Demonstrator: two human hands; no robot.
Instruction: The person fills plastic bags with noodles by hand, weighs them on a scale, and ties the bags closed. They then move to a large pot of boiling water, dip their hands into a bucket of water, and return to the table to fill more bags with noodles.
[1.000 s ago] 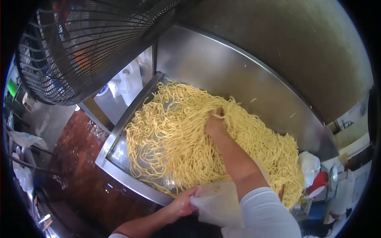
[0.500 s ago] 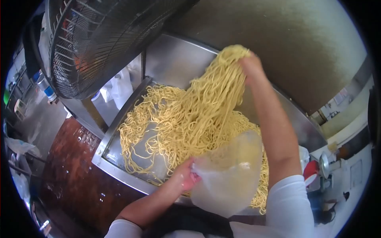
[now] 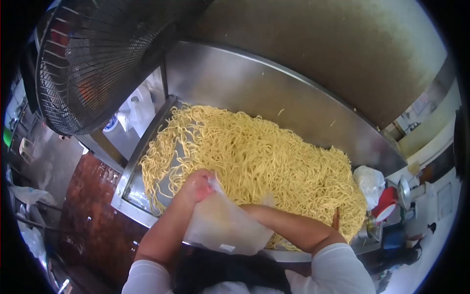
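Note:
A thick heap of yellow noodles (image 3: 274, 157) fills the metal tray (image 3: 128, 196) in front of me. My left hand (image 3: 199, 186) is closed on the rim of a cloudy plastic bag (image 3: 220, 235), which hangs over the tray's near edge. From the right, my right hand (image 3: 250, 210) reaches to the bag's mouth. The bag covers its fingers, so their grip is hidden. A faint yellow tint shows through the bag's upper part; what causes it I cannot make out.
A large caged fan (image 3: 112, 63) stands close at the upper left. Behind the noodles rises a steel back panel (image 3: 235, 73). A white plastic bag (image 3: 368, 186) and a red container (image 3: 386, 203) sit at the right end. The floor at left is reddish and wet-looking (image 3: 93, 206).
My right hand has come down from above the heap to the bag, and the lifted bundle of noodles is gone from the air. My left hand and the bag have shifted left.

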